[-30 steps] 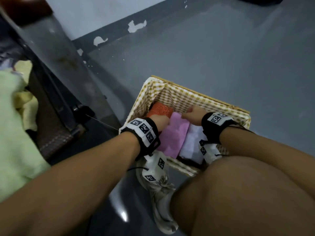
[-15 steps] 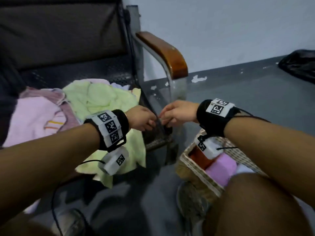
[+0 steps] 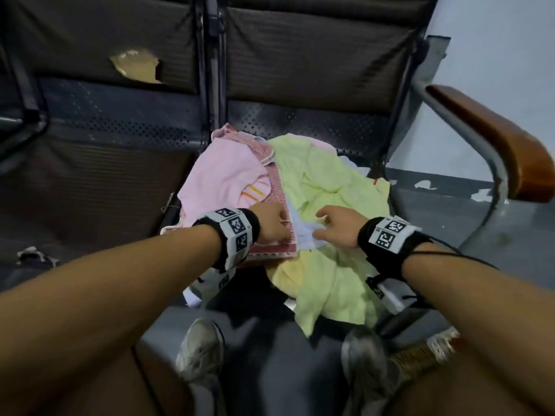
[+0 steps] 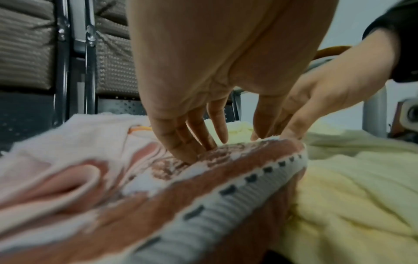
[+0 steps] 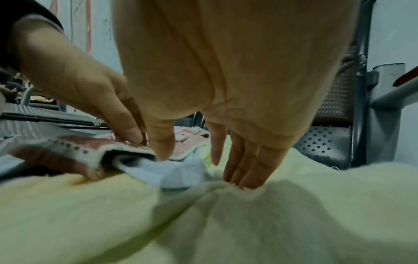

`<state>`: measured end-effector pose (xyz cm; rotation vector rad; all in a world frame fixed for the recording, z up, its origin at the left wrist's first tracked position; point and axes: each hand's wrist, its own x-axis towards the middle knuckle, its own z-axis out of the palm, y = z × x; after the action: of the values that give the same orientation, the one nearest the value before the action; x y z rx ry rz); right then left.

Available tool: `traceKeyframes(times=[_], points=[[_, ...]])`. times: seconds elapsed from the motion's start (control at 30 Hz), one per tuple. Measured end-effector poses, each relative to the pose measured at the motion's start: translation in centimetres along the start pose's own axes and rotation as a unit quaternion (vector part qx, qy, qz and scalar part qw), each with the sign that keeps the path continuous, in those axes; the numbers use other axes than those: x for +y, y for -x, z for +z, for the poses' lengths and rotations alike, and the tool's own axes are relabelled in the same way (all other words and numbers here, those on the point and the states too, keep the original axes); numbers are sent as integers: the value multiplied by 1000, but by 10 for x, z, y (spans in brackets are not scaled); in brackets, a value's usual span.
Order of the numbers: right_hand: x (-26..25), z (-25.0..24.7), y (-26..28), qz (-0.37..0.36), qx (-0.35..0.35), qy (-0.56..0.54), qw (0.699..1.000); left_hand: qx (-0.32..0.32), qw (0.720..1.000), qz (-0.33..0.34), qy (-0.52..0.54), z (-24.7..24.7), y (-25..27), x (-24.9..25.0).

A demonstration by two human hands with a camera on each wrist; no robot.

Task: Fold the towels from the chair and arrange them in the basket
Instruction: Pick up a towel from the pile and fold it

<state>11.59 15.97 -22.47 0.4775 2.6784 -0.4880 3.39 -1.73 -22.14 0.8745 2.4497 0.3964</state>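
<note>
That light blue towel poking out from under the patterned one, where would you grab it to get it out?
Probably by the bunched corner of the light blue towel that shows between the red patterned towel and the green towel. Come from the right, where the right hand already reaches; the rest lies tucked under the patterned towel, on which the left hand rests.

Pink [image 3: 219,175], patterned red [image 3: 277,190], yellow-green [image 3: 333,187] towels heaped unfolded on chair seat [image 3: 315,124]

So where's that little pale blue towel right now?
In the head view the pale blue towel lies mid-pile on the chair seat, between the reddish patterned towel and the yellow-green towel, by the right hand.
</note>
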Motion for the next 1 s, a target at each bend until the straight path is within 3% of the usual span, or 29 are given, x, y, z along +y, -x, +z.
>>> traceKeyframes(times=[0.17, 0.27, 0.37, 0.43, 0.53, 0.57, 0.63, 0.7, 0.73, 0.83, 0.9, 0.93, 1.0], points=[[-1, -1, -25, 8, 14, -3, 1000, 6, 994, 2, -106, 2, -11, 5], [-15, -3, -33, -36, 19, -90, 995, 27, 993, -7, -114, -3, -15, 2], [-34, -1, -39, -73, 18, -110, 991, 83, 991, -41, -92, -6, -17, -8], [-44, -1, -41, -83, 32, -122, 989, 126, 991, -32, -27, -6, -16, -11], [-53, -4, -36, -187, 42, -200, 961, 211, 970, 6, 119, -12, -13, -7], [-53, -6, -37, -199, 45, -217, 955, 229, 955, 15, 186, -16, -13, -7], [-49, -10, -39, -156, 76, -247, 953, 235, 912, 28, 335, -24, -11, -5], [-44, -17, -43, -130, 150, -237, 951, 222, 869, 29, 440, -29, -9, -5], [-42, -22, -44, -126, 192, -220, 948, 218, 861, 28, 458, -30, -10, -6], [-36, -43, -37, -113, 329, -213, 913, 181, 880, 24, 439, -27, -12, -9], [-27, -54, -33, -91, 407, -240, 877, 142, 923, 25, 356, -22, -15, -10], [-22, -60, -30, -81, 439, -248, 860, 139, 941, 32, 308, -21, -16, -8], [-12, -69, -23, -71, 484, -249, 836, 172, 944, 60, 276, -21, -19, 3]])
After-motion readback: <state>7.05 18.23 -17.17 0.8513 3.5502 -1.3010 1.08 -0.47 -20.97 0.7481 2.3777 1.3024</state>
